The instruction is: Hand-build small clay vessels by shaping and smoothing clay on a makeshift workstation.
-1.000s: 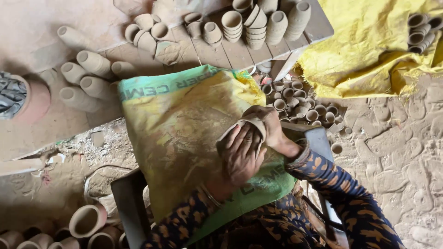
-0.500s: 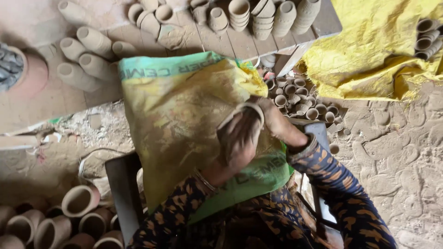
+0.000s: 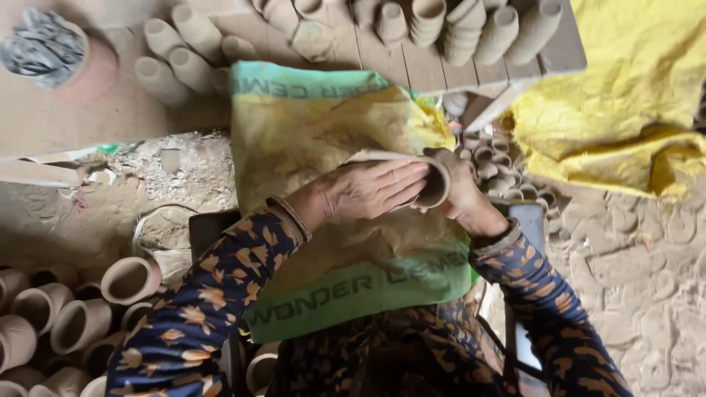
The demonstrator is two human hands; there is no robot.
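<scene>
The right hand (image 3: 463,197) is cupping a small unfired tan clay cup (image 3: 426,180) over the yellow-green woven sack (image 3: 323,140) on the lap; the left hand's (image 3: 368,190) flat fingers (image 3: 401,176) are smoothing its wall, best with light, even pressure.

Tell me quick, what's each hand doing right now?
Left hand: open, fingers flat against the side of the clay cup.
Right hand: closed around the clay cup, holding it from the far side.
</scene>
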